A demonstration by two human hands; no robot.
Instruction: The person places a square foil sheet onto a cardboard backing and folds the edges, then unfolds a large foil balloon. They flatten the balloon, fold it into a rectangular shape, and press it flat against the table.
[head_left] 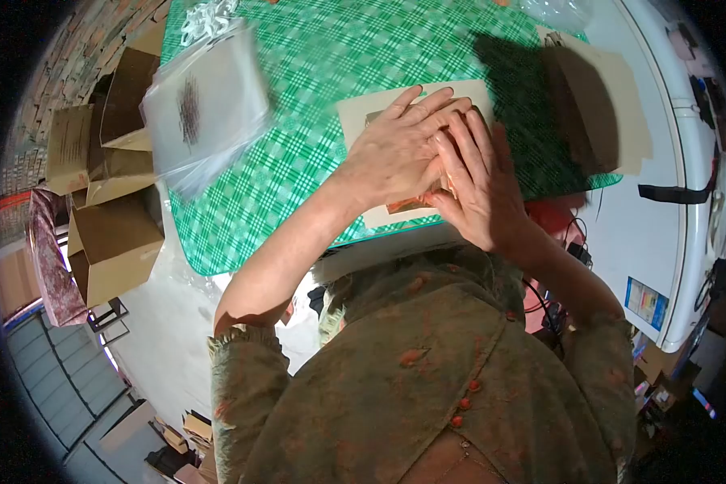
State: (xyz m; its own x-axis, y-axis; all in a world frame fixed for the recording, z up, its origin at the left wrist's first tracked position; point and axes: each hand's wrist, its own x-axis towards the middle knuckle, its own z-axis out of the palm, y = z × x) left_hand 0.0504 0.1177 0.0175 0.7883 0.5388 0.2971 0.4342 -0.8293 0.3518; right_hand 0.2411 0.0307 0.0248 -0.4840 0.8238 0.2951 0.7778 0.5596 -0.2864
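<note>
Hands [399, 157] overlapping, sheet [356, 115] part-hidden, reddish patch [409, 205] unclear

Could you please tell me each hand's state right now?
Left hand: open, palm down over the pale sheet.
Right hand: open, fingers close by the left hand's; anything beneath is hidden.

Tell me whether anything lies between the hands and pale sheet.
A reddish-brown patch shows on the pale sheet, partly under the left hand and right hand; printed or separate, I can't tell. Nothing else visible intervenes.
</note>
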